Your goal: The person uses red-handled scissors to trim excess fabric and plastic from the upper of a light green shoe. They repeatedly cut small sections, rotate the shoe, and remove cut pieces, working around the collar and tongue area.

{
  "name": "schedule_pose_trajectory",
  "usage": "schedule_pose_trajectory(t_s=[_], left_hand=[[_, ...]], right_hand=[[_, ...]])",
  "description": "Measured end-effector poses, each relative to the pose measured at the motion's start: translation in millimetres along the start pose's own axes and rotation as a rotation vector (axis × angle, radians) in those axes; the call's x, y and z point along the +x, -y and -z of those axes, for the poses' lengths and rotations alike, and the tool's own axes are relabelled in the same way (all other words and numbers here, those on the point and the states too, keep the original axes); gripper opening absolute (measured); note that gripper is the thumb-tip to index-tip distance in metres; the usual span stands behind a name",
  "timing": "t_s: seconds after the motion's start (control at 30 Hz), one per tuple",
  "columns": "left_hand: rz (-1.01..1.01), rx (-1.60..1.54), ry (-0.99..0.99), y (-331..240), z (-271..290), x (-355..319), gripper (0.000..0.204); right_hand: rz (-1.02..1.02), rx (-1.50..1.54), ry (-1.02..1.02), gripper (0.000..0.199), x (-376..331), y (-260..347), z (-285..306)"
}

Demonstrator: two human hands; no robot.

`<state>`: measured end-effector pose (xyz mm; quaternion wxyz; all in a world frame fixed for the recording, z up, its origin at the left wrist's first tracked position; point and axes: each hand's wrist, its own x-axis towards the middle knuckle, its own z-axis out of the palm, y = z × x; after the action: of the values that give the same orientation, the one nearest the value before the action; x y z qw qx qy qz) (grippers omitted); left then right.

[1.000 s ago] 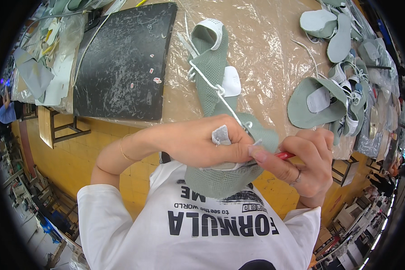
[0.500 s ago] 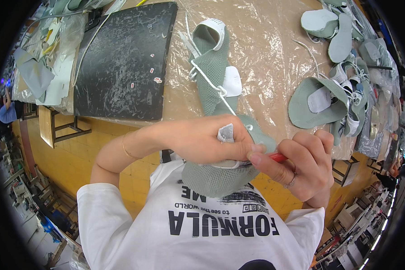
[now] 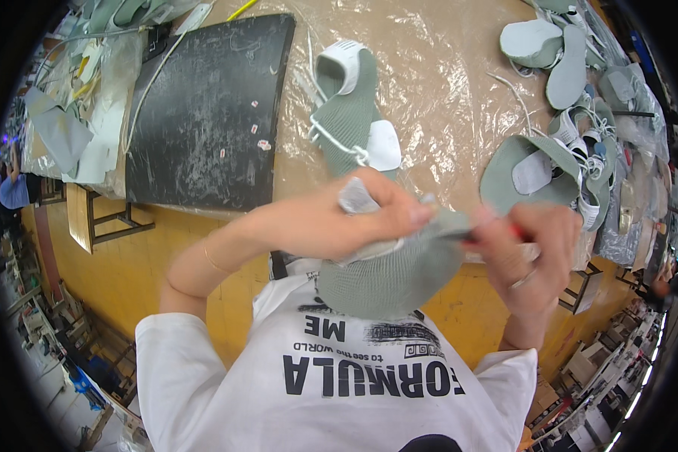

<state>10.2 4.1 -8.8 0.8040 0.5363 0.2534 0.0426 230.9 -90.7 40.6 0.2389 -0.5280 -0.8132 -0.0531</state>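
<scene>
White shirt nearest: bold dark lettering, upside-down from here, not copied. Green mesh upper is just in front of it, off the bench, between the hands. Left hand pinches its edge, grey-white scrap at the thumb; right hand is closed round a red tool, blurred. Looks mid-job on this piece; finished portion can't be made out. Beyond, laced upper lies untouched; right-hand pile could be done or waiting, can't tell. Small tags on black mat: unreadable.
</scene>
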Motion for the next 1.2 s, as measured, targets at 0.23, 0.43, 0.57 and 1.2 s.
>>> schedule_pose_trajectory(t_s=[0.23, 0.43, 0.57, 1.2], left_hand=[[-0.260, -0.195, -0.253, 9.0, -7.4, -4.8, 0.035], [-0.545, 0.051, -0.128, 28.4, -17.2, 5.9, 0.065], [-0.442, 0.012, -0.356, 30.0, -32.9, 2.7, 0.030], [-0.489, 0.078, -0.280, 21.2, -27.9, -17.8, 0.024]], right_hand=[[-0.745, 1.105, -0.057, 0.057, -35.2, 20.4, -54.8], [-0.886, 1.632, -0.322, 0.043, -34.9, 51.3, -71.2], [-0.918, 1.624, -0.336, 0.033, -22.1, 53.7, -64.5], [-1.176, 1.565, -0.359, 0.022, -15.6, 69.4, -45.7]])
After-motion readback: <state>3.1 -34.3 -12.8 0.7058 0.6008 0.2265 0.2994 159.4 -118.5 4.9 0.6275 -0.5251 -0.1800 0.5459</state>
